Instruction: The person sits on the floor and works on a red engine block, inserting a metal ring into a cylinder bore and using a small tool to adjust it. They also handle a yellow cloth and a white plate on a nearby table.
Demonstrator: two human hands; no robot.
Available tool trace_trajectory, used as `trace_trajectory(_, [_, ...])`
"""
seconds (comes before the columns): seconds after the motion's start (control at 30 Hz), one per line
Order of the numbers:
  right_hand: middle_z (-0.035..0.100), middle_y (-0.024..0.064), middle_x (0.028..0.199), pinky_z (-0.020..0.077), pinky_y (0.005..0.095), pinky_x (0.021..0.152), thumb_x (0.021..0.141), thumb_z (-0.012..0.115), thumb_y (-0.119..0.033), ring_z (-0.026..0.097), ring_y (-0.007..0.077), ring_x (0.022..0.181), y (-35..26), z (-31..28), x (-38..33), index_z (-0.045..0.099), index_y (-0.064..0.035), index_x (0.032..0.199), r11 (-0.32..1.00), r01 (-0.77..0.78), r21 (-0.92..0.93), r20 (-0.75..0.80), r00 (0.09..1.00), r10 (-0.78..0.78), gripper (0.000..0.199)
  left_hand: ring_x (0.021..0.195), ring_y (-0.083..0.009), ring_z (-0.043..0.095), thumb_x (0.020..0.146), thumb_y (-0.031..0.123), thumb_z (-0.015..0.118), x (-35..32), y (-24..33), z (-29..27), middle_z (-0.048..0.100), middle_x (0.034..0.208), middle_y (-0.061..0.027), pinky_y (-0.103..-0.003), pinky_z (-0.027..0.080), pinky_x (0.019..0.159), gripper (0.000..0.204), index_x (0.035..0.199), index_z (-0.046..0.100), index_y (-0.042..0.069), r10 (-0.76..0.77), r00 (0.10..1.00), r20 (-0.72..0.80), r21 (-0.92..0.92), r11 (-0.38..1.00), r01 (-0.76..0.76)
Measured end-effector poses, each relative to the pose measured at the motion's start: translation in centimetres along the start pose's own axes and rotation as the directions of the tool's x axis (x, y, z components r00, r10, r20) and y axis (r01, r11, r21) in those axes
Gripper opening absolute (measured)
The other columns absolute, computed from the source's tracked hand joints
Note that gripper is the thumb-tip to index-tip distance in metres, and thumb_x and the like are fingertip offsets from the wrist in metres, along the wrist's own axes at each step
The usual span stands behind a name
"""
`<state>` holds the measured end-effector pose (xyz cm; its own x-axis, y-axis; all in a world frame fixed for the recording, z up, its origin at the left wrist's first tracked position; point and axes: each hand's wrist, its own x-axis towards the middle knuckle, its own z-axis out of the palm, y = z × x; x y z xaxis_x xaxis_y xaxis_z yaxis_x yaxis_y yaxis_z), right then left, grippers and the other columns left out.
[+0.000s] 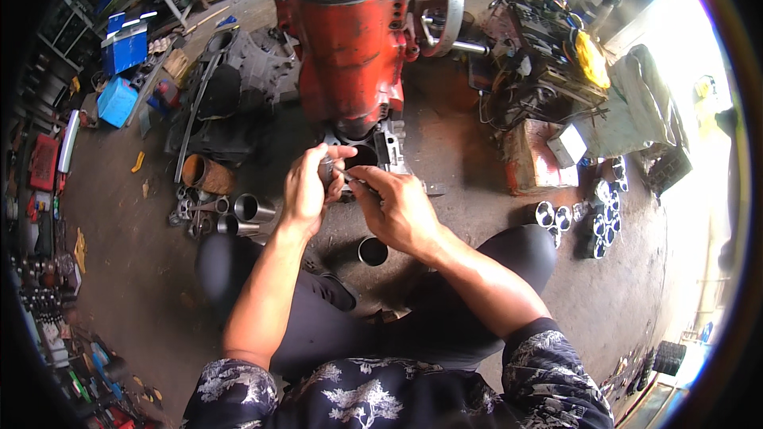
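My left hand [300, 191] is closed around a small dark metal cylindrical part [326, 171], its index finger reaching over the top. Close beside it, my right hand [401, 210] pinches a thin rod-like metal tool [347, 178] whose tip meets the part. The fingers hide most of both pieces. Just beyond my hands stands a grey metal engine block [393, 151] with a round bore. Over that block hangs the spindle of a large red machine [350, 56]. On the floor between my knees an open metal cylinder sleeve [373, 251] stands upright.
A metal handwheel [439, 4] juts from the machine's right side. Shiny sleeves [253, 208] and a rusty cylinder [205, 175] lie to the left. Several pistons [606, 222] sit at the right, near a worn red-and-white box [540, 159]. Crowded shelves line the far left.
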<state>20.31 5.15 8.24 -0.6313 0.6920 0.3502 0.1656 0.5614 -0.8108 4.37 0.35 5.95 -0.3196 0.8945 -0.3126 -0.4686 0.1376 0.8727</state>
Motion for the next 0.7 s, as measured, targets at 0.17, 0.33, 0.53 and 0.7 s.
trace_trajectory(0.17, [0.068, 0.0216, 0.079, 0.0529, 0.0403, 0.060, 0.091, 0.063, -0.004, 0.070, 0.0361, 0.072, -0.1, 0.1, -0.4, 0.065, 0.0028, 0.109, 0.994, -0.067, 0.087, 0.030, 0.997, 0.064, 0.020, 0.053, -0.0044, 0.045, 0.105, 0.032, 0.038, -0.2, 0.3, 0.1, 0.049, 0.069, 0.0037, -0.021, 0.034, 0.048, 0.046, 0.103, 0.067, -0.004, -0.004, 1.000, -0.008, -0.063, 0.998, 0.004])
trace_trajectory(0.33, [0.064, 0.0189, 0.074, 0.0524, 0.0448, 0.058, 0.088, 0.060, -0.003, 0.066, 0.0377, 0.066, 0.5, 0.7, -0.7, 0.060, -0.0001, 0.117, 0.988, 0.138, -0.073, -0.025, 0.990, -0.140, 0.028, 0.055, -0.0035, 0.042, 0.106, 0.030, 0.036, -0.5, 0.3, 0.4, 0.049, 0.068, 0.0044, -0.021, 0.034, 0.050, 0.046, 0.095, 0.069, 0.000, 0.196, 0.981, 0.000, 0.212, 0.958, -0.192])
trace_trajectory(0.53, [0.058, 0.0114, 0.068, 0.0484, 0.0354, 0.054, 0.083, 0.066, 0.000, 0.057, 0.0234, 0.055, 0.9, 0.7, -1.2, 0.064, 0.0033, 0.113, 0.909, 0.331, -0.254, -0.014, 0.938, -0.345, 0.030, 0.063, -0.0066, 0.047, 0.105, 0.021, 0.038, -1.7, 0.3, 0.4, 0.060, 0.073, -0.0003, -0.024, 0.040, 0.058, 0.039, 0.085, 0.065, 0.001, 0.416, 0.908, 0.052, 0.538, 0.754, -0.377])
trace_trajectory(0.7, [0.058, 0.0053, 0.069, 0.0431, 0.0291, 0.053, 0.095, 0.061, -0.005, 0.048, 0.0092, 0.055, -0.6, 0.9, -1.7, 0.066, 0.0035, 0.107, 0.531, -0.477, 0.700, 0.269, 0.865, 0.423, 0.015, 0.062, -0.0083, 0.048, 0.105, 0.024, 0.038, -2.3, 1.0, 0.3, 0.062, 0.075, -0.0028, -0.025, 0.040, 0.058, 0.041, 0.081, 0.062, 0.001, 0.459, 0.883, 0.095, 0.531, 0.727, -0.435])
